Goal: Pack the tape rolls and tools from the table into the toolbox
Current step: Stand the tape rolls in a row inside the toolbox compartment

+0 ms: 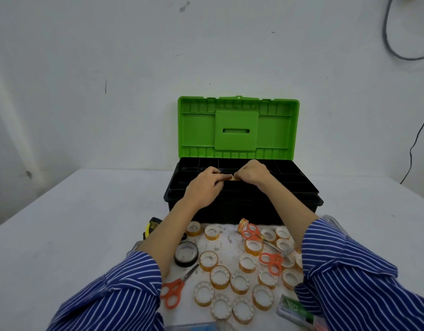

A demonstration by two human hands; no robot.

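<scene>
White table [74,235], open toolbox [238,130], both hands pinching tape roll [230,178]

A big white wall [206,44] fills the back of the room. It is a bit dirty, with small dark marks and smudges high up and on the left side. A thin dark line is drawn on it at the left. A grey cable [390,39] hangs in a loop in the top right corner. A thin black wire [415,139] runs down the wall on the right, down to the table's far edge. The table [63,223] is white and wide, and it meets the wall at the back. The table top near the front has little brown spots and scuffs. The light is soft and even.
</scene>
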